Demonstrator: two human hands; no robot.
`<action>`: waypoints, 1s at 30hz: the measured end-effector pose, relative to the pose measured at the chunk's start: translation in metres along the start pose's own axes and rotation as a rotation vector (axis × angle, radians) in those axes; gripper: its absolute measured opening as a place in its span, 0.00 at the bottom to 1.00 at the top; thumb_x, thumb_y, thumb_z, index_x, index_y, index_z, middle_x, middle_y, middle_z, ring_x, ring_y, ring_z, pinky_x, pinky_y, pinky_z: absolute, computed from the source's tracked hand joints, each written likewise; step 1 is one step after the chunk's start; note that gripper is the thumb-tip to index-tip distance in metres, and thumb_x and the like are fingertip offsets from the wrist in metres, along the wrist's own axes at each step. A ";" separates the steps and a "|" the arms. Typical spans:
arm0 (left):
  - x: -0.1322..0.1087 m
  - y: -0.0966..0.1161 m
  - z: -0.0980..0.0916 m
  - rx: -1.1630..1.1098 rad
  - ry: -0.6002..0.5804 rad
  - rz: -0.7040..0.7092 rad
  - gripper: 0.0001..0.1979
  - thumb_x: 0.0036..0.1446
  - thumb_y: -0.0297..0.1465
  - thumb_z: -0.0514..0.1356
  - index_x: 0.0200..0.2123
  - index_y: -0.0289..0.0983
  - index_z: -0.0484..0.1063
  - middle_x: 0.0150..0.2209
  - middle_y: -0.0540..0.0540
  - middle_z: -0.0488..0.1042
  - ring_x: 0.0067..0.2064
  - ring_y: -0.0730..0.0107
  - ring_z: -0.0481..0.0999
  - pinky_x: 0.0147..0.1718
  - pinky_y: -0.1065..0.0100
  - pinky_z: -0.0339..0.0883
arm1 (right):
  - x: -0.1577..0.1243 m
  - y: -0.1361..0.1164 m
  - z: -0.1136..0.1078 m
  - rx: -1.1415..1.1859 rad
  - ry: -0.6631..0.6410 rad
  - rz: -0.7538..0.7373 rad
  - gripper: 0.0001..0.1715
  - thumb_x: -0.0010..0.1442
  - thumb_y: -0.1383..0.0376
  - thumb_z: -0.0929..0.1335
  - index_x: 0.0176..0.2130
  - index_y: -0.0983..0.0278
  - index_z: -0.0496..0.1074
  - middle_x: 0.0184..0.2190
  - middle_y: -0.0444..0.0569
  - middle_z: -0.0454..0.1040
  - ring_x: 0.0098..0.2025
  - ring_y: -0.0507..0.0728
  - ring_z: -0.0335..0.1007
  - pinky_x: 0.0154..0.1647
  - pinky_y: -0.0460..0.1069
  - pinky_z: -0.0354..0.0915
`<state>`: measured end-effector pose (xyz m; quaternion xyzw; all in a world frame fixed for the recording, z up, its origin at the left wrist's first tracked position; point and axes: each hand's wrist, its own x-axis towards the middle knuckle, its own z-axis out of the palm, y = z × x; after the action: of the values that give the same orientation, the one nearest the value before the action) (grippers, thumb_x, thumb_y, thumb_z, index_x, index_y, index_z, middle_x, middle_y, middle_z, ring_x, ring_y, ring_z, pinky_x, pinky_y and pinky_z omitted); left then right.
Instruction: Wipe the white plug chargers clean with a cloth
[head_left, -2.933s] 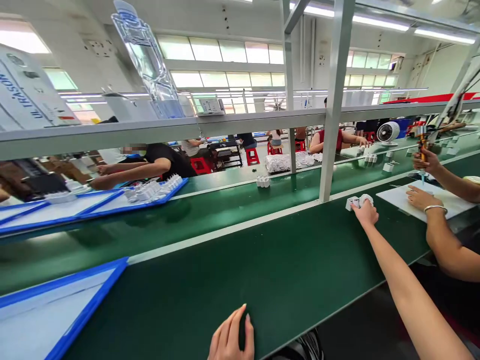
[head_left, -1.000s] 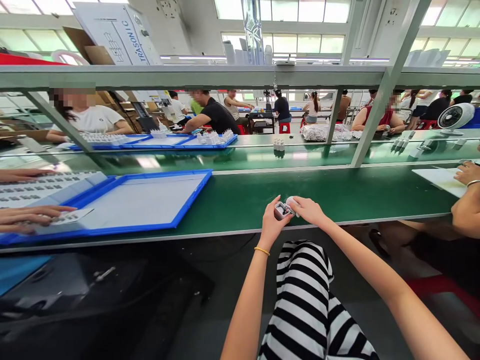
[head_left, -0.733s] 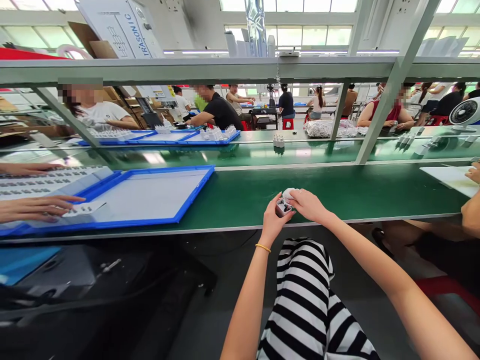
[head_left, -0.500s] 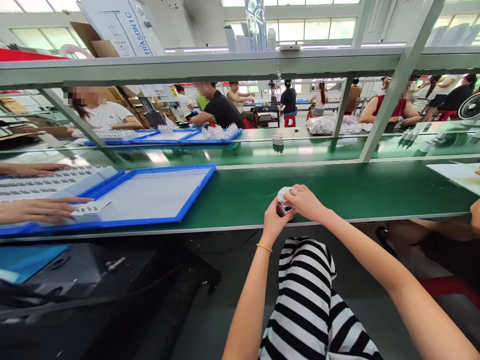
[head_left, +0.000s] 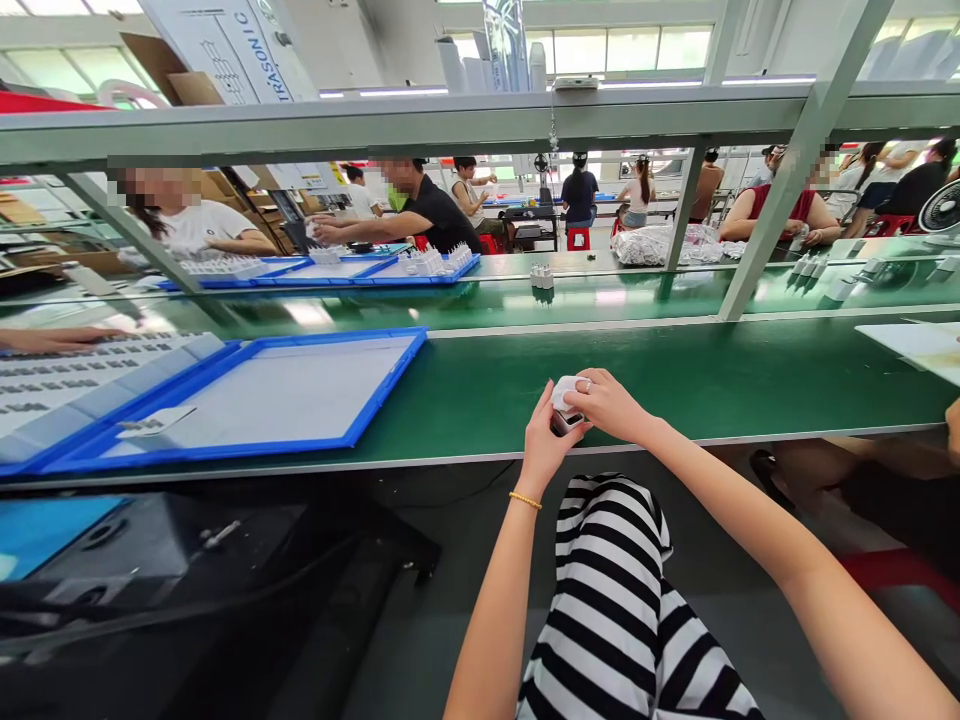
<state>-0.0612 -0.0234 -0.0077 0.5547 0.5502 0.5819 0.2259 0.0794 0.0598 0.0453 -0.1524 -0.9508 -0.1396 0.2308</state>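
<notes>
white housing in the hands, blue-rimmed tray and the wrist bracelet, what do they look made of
White housing: probably moulded plastic, fairly matte, judging by its even white surface. Blue-rimmed tray: likely smooth plastic, from its solid, even blue edging. Bracelet: gold-toned and beaded; metal or plastic, finish too small to tell.

At the front edge of the near bench (head_left: pixel 480 400), the housing (head_left: pixel 568 424) sits between the left hand (head_left: pixel 546 438) and right hand (head_left: pixel 613 408), below the cap (head_left: pixel 564 391). Left of these: a tray (head_left: pixel 389 388) containing a short row of units (head_left: pixel 156 422). Far right: a board (head_left: pixel 919 348).

Facing the line as I do, behind the divider strip (head_left: pixel 495 331), a plug group (head_left: pixel 541 277) stands between farther trays (head_left: pixel 367 270), left, and bags (head_left: pixel 660 246), right.
</notes>
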 end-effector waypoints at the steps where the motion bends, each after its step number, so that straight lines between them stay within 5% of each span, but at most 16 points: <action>1: 0.000 0.000 0.000 -0.001 0.003 0.000 0.34 0.47 0.35 0.70 0.59 0.44 0.68 0.68 0.43 0.57 0.57 0.53 0.72 0.53 0.59 0.70 | 0.000 0.000 0.000 -0.005 0.010 -0.002 0.10 0.62 0.74 0.65 0.38 0.61 0.71 0.37 0.51 0.75 0.50 0.62 0.63 0.50 0.54 0.55; 7: 0.000 -0.003 0.001 -0.019 0.032 0.029 0.38 0.46 0.33 0.71 0.61 0.44 0.66 0.63 0.41 0.65 0.60 0.52 0.70 0.56 0.57 0.67 | 0.001 -0.001 -0.002 -0.018 0.015 -0.004 0.11 0.60 0.75 0.65 0.38 0.60 0.72 0.38 0.51 0.74 0.51 0.61 0.63 0.51 0.54 0.56; 16: -0.001 -0.001 0.000 0.032 0.019 0.025 0.30 0.49 0.34 0.69 0.56 0.41 0.70 0.67 0.40 0.59 0.56 0.54 0.73 0.50 0.61 0.71 | 0.002 0.001 0.003 0.037 0.090 -0.018 0.11 0.60 0.74 0.66 0.37 0.59 0.74 0.37 0.51 0.73 0.55 0.64 0.61 0.58 0.61 0.56; 22: -0.001 0.002 0.001 0.164 0.055 0.174 0.19 0.51 0.31 0.67 0.48 0.38 0.75 0.54 0.41 0.74 0.54 0.58 0.75 0.53 0.60 0.69 | -0.002 0.000 0.002 0.036 0.109 -0.003 0.13 0.61 0.75 0.64 0.36 0.59 0.74 0.36 0.51 0.72 0.54 0.64 0.60 0.59 0.62 0.56; 30: -0.003 -0.001 0.003 0.209 0.098 0.249 0.15 0.52 0.32 0.67 0.44 0.38 0.77 0.47 0.43 0.78 0.48 0.61 0.78 0.48 0.63 0.72 | -0.009 -0.003 0.000 0.073 0.089 0.021 0.16 0.60 0.77 0.64 0.39 0.58 0.74 0.38 0.51 0.72 0.54 0.63 0.59 0.59 0.61 0.56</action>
<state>-0.0581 -0.0243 -0.0105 0.6099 0.5451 0.5714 0.0658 0.0857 0.0548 0.0404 -0.1475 -0.9424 -0.1089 0.2798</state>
